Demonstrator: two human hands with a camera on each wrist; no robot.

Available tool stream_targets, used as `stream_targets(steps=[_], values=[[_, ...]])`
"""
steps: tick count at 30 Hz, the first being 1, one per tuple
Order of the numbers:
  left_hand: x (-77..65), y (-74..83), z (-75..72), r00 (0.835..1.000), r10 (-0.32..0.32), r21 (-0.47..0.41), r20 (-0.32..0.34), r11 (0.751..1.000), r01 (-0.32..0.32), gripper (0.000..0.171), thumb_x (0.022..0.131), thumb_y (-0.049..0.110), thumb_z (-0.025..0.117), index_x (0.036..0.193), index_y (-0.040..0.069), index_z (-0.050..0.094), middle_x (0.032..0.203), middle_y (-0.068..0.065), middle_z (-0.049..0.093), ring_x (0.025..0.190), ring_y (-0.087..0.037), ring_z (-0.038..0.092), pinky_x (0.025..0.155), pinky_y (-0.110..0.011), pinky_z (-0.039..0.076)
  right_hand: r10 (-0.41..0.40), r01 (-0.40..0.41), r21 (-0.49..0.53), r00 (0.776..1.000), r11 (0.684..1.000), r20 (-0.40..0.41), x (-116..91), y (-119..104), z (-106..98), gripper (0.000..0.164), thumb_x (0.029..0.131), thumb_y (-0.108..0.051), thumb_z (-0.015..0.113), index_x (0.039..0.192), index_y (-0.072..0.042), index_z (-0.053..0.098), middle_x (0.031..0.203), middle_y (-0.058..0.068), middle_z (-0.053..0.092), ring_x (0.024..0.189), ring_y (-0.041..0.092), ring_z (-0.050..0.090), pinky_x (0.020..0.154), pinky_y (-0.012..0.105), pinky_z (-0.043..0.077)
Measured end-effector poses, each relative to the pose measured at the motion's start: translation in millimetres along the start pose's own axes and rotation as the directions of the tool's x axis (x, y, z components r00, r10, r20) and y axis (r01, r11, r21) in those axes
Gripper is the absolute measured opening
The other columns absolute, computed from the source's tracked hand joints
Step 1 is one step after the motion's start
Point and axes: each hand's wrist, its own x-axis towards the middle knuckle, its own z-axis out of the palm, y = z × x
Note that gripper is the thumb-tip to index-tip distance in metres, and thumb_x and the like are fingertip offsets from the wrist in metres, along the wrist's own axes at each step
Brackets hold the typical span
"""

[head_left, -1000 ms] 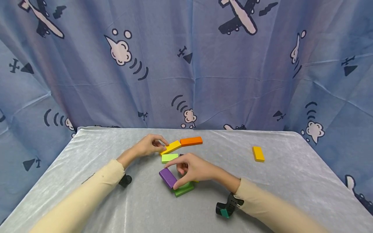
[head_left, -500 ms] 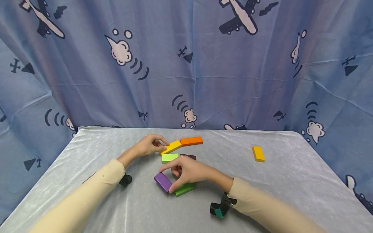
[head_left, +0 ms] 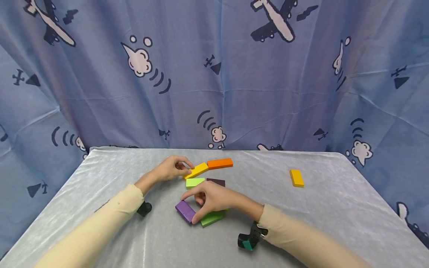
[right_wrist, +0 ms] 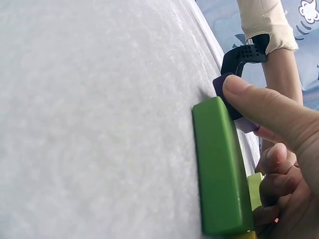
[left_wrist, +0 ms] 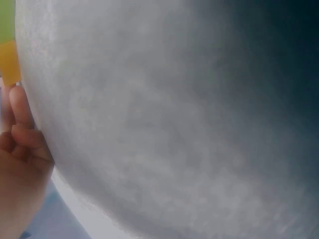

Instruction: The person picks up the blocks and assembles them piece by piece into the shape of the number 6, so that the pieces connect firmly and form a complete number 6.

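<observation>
Since the first of the earlier views, a purple block (head_left: 185, 212) has shifted left and slightly nearer, carried by the right hand (head_left: 213, 197). That hand's grip is held about as wide as the block is long: the index fingertip is at its far left end, the thumb at its near right end, so the block sits between them. Whether it touches the pale cloth-covered tabletop (head_left: 151, 238) is unclear. Just right of it, partly behind the thumb, lies a dark green block (head_left: 212, 219).

Farther back, the left hand (head_left: 170, 167) has a narrow grip, pinching the left end of a slanted yellow block (head_left: 198, 169), whose right end meets an orange block (head_left: 219, 163). Between the hands lie a lime block (head_left: 195, 182) and a dark brown block (head_left: 217, 182). Another yellow piece (head_left: 296, 178) lies well apart, far right.
</observation>
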Motion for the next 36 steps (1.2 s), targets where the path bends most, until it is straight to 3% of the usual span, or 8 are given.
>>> stream_targets(steps=[8,17,24,36], values=[[-0.1,-1.8,-0.3,1.0,0.028,-0.018,0.0,0.999,-0.028,0.017,0.094,0.003,0.073,0.11,0.001,0.075,0.093,-0.009,0.074,0.074,-0.018,0.062,0.061,-0.03,0.045,0.007,-0.007,-0.022,1.0,1.0,0.03,4.3,1.1,1.2,0.054,0.076,-0.021,0.093,0.125,-0.011,0.072,0.064,-0.009,0.04,0.059,0.004,0.04,0.06,0.02,0.034],[0.0,-1.5,-0.8,1.0,0.028,-0.019,0.002,0.999,-0.028,0.017,0.094,0.003,0.073,0.11,0.0,0.075,0.093,-0.009,0.074,0.075,-0.018,0.062,0.062,-0.03,0.046,0.069,-0.068,-0.009,0.996,0.998,0.056,3.6,-1.4,-0.8,0.053,0.077,-0.021,0.092,0.124,-0.011,0.071,0.067,-0.005,0.047,0.061,0.005,0.042,0.061,0.021,0.036],[0.6,-0.9,-0.4,1.0,0.03,-0.02,0.001,0.999,-0.03,0.016,0.094,0.003,0.073,0.11,0.0,0.075,0.093,-0.009,0.074,0.075,-0.017,0.062,0.062,-0.03,0.046,0.023,-0.024,0.022,0.998,0.999,0.052,3.0,-0.8,-1.5,0.052,0.078,-0.019,0.092,0.124,-0.01,0.07,0.069,-0.001,0.048,0.061,0.004,0.042,0.061,0.021,0.036],[1.3,-1.9,-0.9,1.0,0.022,-0.015,0.006,1.0,-0.022,0.017,0.094,0.003,0.073,0.11,0.0,0.075,0.092,-0.009,0.074,0.079,-0.018,0.066,0.065,-0.031,0.048,0.007,-0.008,0.022,0.999,1.0,0.049,5.9,0.7,-2.1,0.047,0.079,-0.018,0.091,0.121,-0.009,0.072,0.067,-0.007,0.046,0.06,0.005,0.041,0.06,0.021,0.036]])
